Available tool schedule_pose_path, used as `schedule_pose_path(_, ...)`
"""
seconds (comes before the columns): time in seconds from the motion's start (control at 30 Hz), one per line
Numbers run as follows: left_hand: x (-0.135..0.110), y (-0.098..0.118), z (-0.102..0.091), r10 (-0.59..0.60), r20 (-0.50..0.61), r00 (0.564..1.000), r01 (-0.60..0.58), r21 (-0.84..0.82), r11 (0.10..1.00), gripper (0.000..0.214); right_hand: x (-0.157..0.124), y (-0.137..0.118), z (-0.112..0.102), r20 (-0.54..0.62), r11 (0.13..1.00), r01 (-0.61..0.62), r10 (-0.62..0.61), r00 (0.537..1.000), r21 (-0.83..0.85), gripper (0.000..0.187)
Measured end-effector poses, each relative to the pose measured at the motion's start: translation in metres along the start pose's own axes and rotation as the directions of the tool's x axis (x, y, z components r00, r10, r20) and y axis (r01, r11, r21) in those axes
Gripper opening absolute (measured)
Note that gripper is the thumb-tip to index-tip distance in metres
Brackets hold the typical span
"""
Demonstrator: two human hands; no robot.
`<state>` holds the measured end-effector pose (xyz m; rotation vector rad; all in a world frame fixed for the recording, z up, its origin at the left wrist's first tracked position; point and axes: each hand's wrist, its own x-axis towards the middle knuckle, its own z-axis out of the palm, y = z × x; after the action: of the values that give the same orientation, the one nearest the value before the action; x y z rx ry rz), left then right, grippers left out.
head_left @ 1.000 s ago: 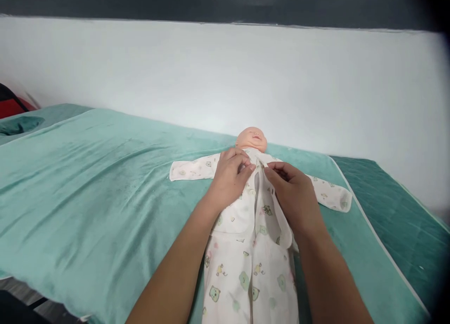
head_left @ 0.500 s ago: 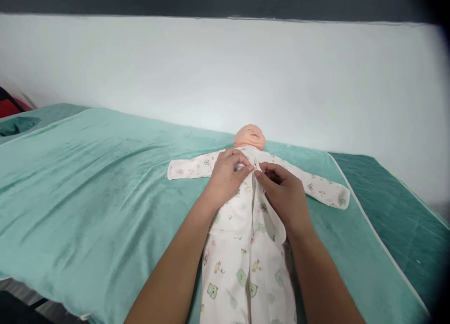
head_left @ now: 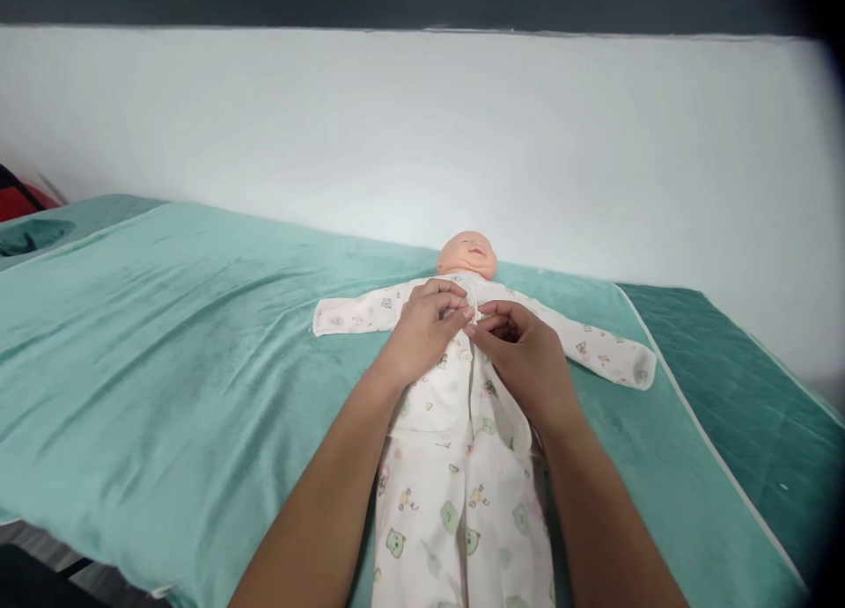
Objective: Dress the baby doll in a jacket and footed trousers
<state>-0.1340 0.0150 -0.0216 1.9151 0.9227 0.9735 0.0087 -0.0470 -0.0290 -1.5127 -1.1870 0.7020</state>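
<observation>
A baby doll (head_left: 467, 254) lies on its back, dressed in a white baby outfit (head_left: 429, 467) printed with small green, pink and yellow animals. Both long sleeves stretch out to the sides. At the chest, my left hand (head_left: 429, 326) pinches one front edge of the top. My right hand (head_left: 525, 348) pinches the opposite edge, its fingertips almost meeting those of the left. A fastening may sit between the fingertips, but it is too small and covered to make out. Below the hands the top's front edges hang loose over the white trousers.
A light green blanket (head_left: 165, 353) with folds covers the bed under the doll. Darker green bedding (head_left: 745, 379) shows at the right. A white wall (head_left: 330, 124) stands behind. A red and black object (head_left: 19, 199) is at the far left edge.
My right hand has shifted slightly left, bringing its fingertips and the held cloth edge closer to my left fingertips. My left hand keeps its grip at the chest.
</observation>
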Motion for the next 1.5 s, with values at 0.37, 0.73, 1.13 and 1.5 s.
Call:
schedule_pose_path(0.37, -0.002, 0.002, 0.001, -0.095, 0.014, 0.995, 0.095, -0.073, 0.993, 0.015, -0.004, -0.005, 0.004, -0.025, 0.975, 0.082, -0.089, 0.996, -0.205, 0.020)
schedule_pose_path(0.73, -0.007, 0.007, -0.014, -0.031, -0.098, 0.995, 0.015, -0.159, 0.987, 0.008, -0.019, -0.012, -0.008, 0.043, 0.888, 0.155, -0.152, 0.988, -0.433, 0.027)
schedule_pose_path(1.13, -0.012, 0.016, -0.034, -0.032, 0.365, 0.930, 0.007, 0.071, 0.997, 0.015, -0.038, -0.029, -0.025, 0.220, 0.763, 0.142, 0.000, 0.976, -0.631, 0.027)
schedule_pose_path(1.5, -0.015, 0.019, -0.034, -0.031, 0.406, 0.913, 0.100, -0.150, 0.984, 0.019, -0.024, -0.019, -0.038, 0.364, 0.996, -0.084, 0.081, 0.928, -0.007, 0.035)
